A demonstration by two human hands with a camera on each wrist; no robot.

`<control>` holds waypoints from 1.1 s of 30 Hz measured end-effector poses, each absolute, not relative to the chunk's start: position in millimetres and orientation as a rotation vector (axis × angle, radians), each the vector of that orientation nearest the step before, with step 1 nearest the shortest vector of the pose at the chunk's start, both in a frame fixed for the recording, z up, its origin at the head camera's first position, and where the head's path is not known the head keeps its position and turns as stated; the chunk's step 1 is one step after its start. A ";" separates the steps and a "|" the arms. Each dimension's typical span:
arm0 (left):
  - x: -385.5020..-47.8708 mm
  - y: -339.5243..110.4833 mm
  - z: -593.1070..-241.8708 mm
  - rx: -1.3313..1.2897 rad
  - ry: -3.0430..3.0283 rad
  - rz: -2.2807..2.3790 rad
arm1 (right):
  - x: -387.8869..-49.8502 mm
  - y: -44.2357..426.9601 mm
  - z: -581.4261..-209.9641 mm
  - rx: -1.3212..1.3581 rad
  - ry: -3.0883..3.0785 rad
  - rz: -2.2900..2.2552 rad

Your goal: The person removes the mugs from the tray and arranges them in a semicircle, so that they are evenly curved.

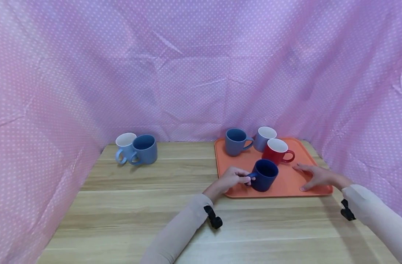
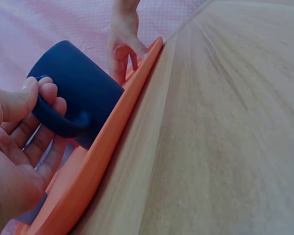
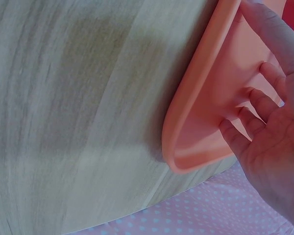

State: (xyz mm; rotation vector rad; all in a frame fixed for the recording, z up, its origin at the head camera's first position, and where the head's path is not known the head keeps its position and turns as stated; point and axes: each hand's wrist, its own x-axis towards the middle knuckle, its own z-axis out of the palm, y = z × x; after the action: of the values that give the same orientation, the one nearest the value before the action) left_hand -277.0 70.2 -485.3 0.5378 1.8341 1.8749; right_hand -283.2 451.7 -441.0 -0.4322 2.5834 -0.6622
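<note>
A navy mug (image 1: 265, 175) stands at the front of the orange tray (image 1: 243, 193), its handle turned left. My left hand (image 1: 233, 179) pinches that handle between thumb and fingers, plain in the left wrist view, where the mug (image 2: 76, 90) sits just inside the tray's rim. Over the tray's right part, my right hand (image 1: 316, 176) holds nothing, with fingers spread and fingertips at or close to the tray surface. Behind the navy mug is a red mug (image 1: 275, 152) with a white inside. A blue-grey mug (image 1: 235, 143) and a pale mug with a white inside (image 1: 262, 141) stand at the tray's back.
On the wooden table (image 1: 131, 216), a light blue mug (image 1: 126, 141) and a blue-grey mug (image 1: 146, 150) stand side by side at the back left. A pink dotted cloth (image 1: 187, 73) rises along the table's back and sides.
</note>
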 end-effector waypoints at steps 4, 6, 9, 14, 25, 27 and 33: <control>-278.0 66.1 -487.5 0.495 1.818 1.926 | -283.3 451.3 -441.2 -0.427 2.589 -0.653; -278.6 64.0 -488.4 0.484 1.809 1.946 | -283.5 451.8 -441.4 -0.424 2.599 -0.633; -279.4 60.0 -488.1 0.476 1.793 1.972 | -283.6 452.0 -441.3 -0.410 2.608 -0.614; -280.1 52.4 -485.0 0.498 1.793 1.990 | -283.5 453.2 -442.3 -0.432 2.602 -0.633; -278.5 22.1 -460.5 0.527 1.884 2.036 | -284.3 452.7 -443.2 -0.452 2.604 -0.632; -277.9 12.8 -454.9 0.536 1.902 2.044 | -284.6 452.4 -443.1 -0.451 2.604 -0.632; -277.6 -17.9 -439.4 0.620 1.974 2.067 | -283.4 452.3 -442.7 -0.442 2.607 -0.617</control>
State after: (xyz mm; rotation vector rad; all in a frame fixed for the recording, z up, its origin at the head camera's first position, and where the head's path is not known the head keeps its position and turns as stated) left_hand -277.6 -17.9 -439.4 0.6200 1.9741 2.0669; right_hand -283.4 452.3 -442.7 -0.4419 2.6068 -0.6175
